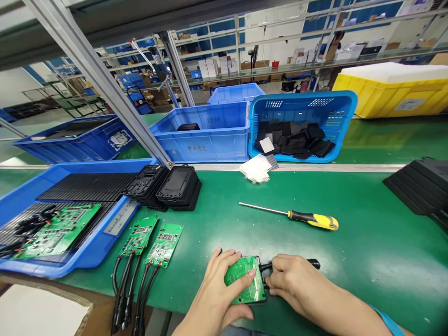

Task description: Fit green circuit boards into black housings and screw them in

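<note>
My left hand (220, 287) is closed around a green circuit board (257, 290), its thumb lying across the face. A thin black rim, apparently a plastic case, shows along the board's edges. At the board's right side my right hand (292, 277) pinches the black cables; one cable plug (314, 263) sticks out beyond the knuckles. The fingertips and the exact spot where they press are partly hidden. Farther back lies a screwdriver (313, 219) with a yellow and black handle, its shaft pointing left. Two boards with displays, one of them this board (164, 245), lie left with black cables.
Stacked black cases (178, 184) stand beside a blue tray (129, 212) holding black finned parts and boards. White sheets (256, 169) lie before a blue basket (301, 158) of black pieces. Black finned parts (420, 186) sit far right. A metal post (101, 84) slants across the left.
</note>
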